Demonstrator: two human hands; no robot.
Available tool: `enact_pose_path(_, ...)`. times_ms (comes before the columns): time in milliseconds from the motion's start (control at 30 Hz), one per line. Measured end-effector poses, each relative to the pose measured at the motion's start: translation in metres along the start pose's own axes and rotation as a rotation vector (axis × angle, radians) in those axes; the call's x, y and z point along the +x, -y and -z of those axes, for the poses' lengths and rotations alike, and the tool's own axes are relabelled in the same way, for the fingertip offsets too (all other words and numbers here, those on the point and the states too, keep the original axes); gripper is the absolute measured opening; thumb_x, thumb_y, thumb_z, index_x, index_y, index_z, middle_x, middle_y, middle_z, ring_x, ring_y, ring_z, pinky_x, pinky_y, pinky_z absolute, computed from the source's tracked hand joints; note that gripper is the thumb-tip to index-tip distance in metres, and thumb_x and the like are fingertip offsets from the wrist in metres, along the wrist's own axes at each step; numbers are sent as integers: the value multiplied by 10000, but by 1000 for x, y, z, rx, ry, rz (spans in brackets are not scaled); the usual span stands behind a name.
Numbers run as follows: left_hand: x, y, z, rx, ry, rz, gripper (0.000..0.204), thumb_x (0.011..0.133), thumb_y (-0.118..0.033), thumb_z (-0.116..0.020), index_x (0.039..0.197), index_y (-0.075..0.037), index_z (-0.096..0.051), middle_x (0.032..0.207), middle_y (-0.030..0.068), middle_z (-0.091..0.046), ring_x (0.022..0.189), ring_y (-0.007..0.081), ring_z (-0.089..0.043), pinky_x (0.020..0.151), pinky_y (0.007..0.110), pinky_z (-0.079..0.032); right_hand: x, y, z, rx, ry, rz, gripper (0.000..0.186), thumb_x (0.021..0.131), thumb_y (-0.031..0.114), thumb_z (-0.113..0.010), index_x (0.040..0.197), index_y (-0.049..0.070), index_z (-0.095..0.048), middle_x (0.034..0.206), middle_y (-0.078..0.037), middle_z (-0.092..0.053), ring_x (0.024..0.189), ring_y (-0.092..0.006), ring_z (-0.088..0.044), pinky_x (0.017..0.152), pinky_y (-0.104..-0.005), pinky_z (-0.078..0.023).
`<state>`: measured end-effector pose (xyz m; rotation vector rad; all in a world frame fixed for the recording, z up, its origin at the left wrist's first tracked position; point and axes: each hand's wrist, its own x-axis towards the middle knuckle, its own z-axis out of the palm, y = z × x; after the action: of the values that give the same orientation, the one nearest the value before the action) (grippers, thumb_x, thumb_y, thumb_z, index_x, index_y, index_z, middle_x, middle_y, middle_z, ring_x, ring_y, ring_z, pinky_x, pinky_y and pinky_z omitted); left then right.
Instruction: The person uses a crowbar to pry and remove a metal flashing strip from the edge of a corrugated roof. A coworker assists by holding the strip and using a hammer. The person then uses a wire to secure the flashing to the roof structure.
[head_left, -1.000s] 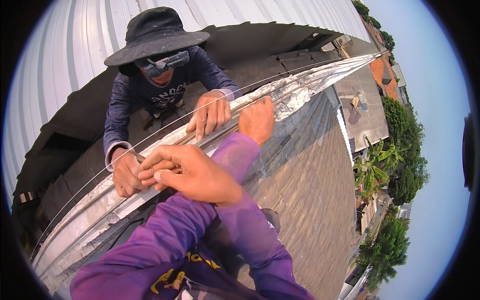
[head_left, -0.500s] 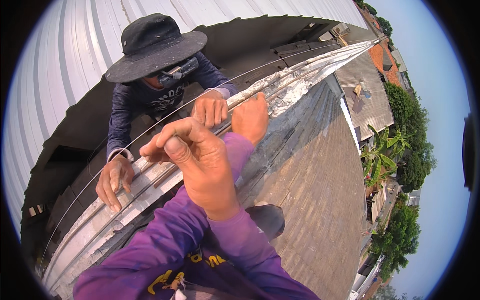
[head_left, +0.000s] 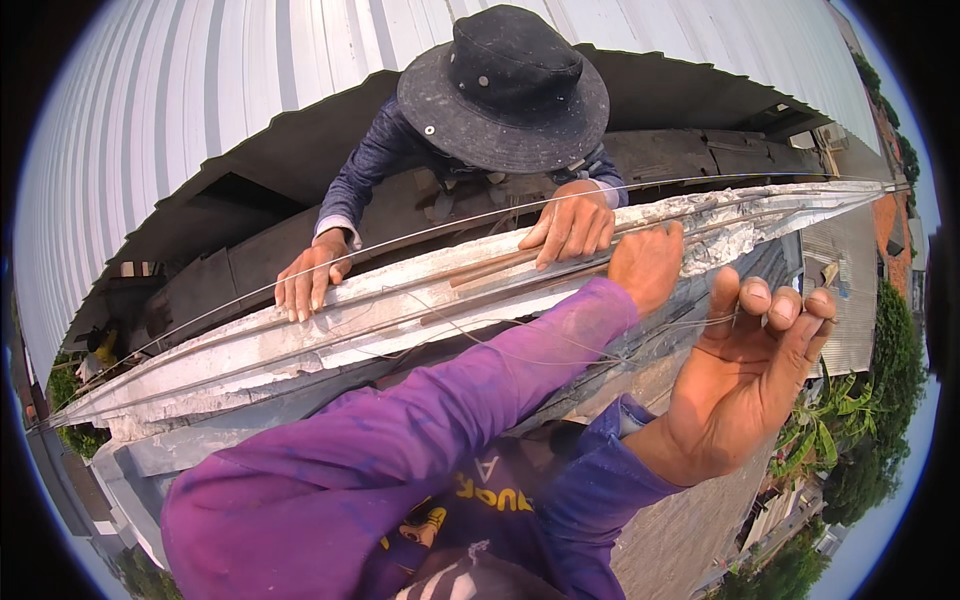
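Note:
My left hand point(head_left: 645, 265) is closed in a fist around thin steel rods point(head_left: 490, 268) that lie along a rough, whitish concrete beam point(head_left: 215, 355). To the right, my right hand point(head_left: 745, 375) is raised palm up, with thumb and curled fingers pinched together. A thin, loosely looped wire point(head_left: 672, 324) runs into those fingers from across my left sleeve. Opposite me, a person in a black brimmed hat point(head_left: 515, 85) rests one hand point(head_left: 315, 272) on the beam at left. Their other hand point(head_left: 575, 222) lies over the rods beside my left fist.
A corrugated metal roof point(head_left: 240, 90) rises behind the person. One long taut line point(head_left: 420, 238) stretches above the beam. Below on my side lies a grey sloping roof point(head_left: 670, 540). Trees point(head_left: 880, 400) and lower rooftops stand beyond the right edge.
My right hand has swung from over the beam's middle out to the right, uncrossing from my left arm, and drawn the wire along. My left fist stays at the rods. The view has turned.

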<state>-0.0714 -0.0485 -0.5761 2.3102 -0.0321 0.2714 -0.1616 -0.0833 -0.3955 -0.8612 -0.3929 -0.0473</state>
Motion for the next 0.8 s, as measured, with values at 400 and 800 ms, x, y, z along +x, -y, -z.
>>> enact_pose_path(400,13,-11,7,26,67,85,251,1015,-275,-670,1084,-39,-621,896,230,-746,850,422,-752,753,540,-581,4,311,58,-856,-256,467,237,1140,164,-538,1341,62,-610,959,-81,-578,839,-172,-555,664,-196,-511)
enact_pose_path(800,11,-13,15,7,203,118,214,1054,-250,-622,1091,-44,-580,928,198,-750,859,405,-765,747,516,-601,-1,504,58,-3296,-472,443,326,1092,141,-582,1399,149,-691,1120,-78,-741,992,-250,-705,880,-363,-545)
